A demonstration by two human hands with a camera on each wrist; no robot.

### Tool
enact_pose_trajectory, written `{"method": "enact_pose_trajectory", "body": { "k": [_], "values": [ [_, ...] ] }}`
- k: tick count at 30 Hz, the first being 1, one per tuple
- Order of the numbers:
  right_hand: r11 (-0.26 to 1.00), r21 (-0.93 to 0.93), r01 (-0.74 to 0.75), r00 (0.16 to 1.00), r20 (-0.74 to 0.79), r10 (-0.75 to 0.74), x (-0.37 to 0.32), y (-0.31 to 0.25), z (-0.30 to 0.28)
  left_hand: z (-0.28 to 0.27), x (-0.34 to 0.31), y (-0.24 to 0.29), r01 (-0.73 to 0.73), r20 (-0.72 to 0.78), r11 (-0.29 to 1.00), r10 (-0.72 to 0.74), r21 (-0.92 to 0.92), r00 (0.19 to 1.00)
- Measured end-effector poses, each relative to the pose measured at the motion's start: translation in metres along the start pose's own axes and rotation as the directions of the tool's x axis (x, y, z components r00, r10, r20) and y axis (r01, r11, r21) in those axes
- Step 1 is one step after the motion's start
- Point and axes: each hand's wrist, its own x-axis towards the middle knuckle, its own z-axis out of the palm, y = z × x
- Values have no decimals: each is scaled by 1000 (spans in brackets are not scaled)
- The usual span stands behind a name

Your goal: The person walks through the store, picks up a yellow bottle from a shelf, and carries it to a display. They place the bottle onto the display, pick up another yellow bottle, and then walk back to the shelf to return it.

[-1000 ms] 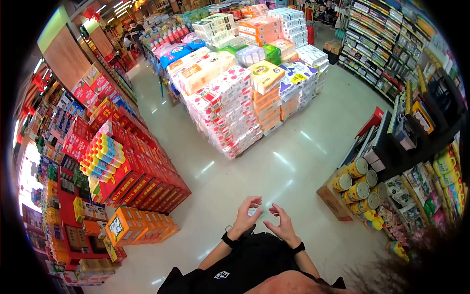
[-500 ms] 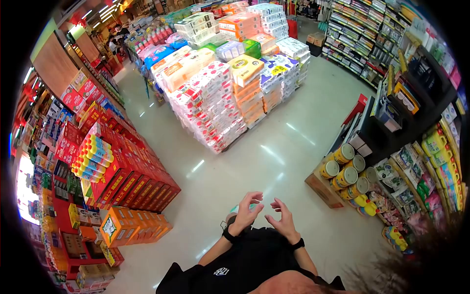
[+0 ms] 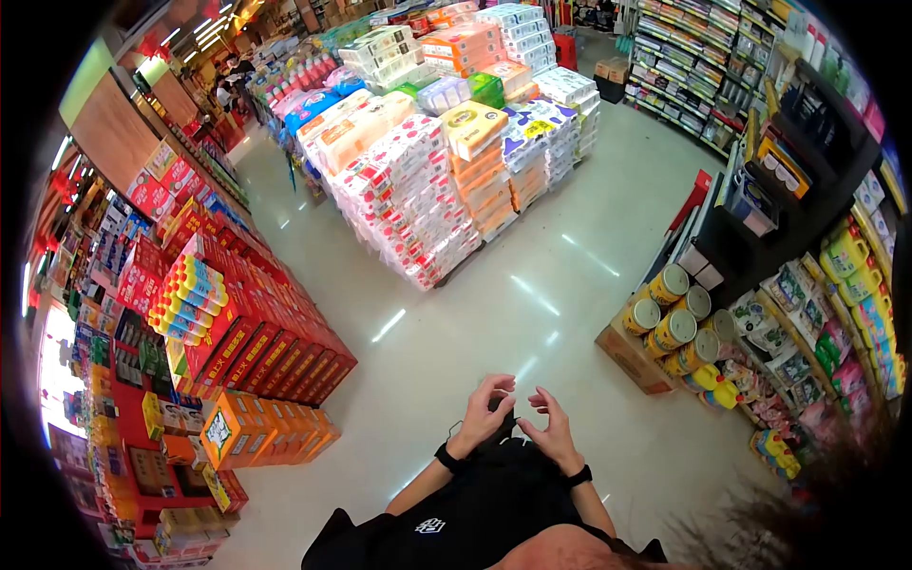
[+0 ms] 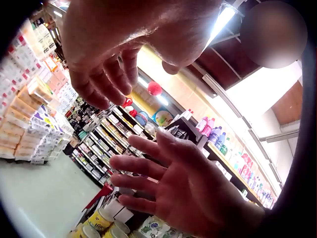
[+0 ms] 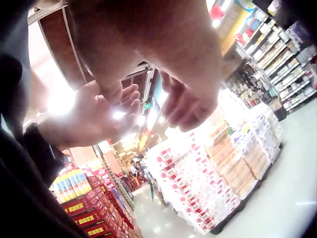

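Note:
Held up in front of the black shirt [image 3: 456, 494], my left hand [image 3: 481, 418] has its fingers loosely bent and grips nothing. My right hand [image 3: 551, 432] faces it across a small gap, fingers spread and slightly curved, also holding nothing. In the left wrist view the right hand [image 4: 183, 191] shows its palm with the fingers apart, below the left hand [image 4: 119, 44]. From the right wrist, the left hand [image 5: 91, 119] appears beyond the right hand [image 5: 153, 49]. A dark band [image 3: 449, 458] circles each wrist.
A tall pallet of packaged tissue [image 3: 408, 199] stands ahead on the shiny floor [image 3: 456, 332]. Red cartons [image 3: 275, 332] and orange boxes [image 3: 261, 432] are stacked at left. At right, yellow tins [image 3: 670, 328] sit beside a shelf [image 3: 807, 285] of bagged goods; another shelf [image 3: 684, 66] lies farther back.
The head view has turned, so the tissue pallet and shelves now sit farther left and slightly higher than one second ago. Both hands keep nearly the same pose before the body.

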Motion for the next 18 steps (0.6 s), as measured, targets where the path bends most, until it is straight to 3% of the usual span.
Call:
{"method": "enact_pose_trajectory", "body": {
  "k": [18],
  "values": [
    [995,-4,-104,976,-192,101,-35,13,-33,50,15,-12,-25,209,998,37,-61,977]
  ]
}}
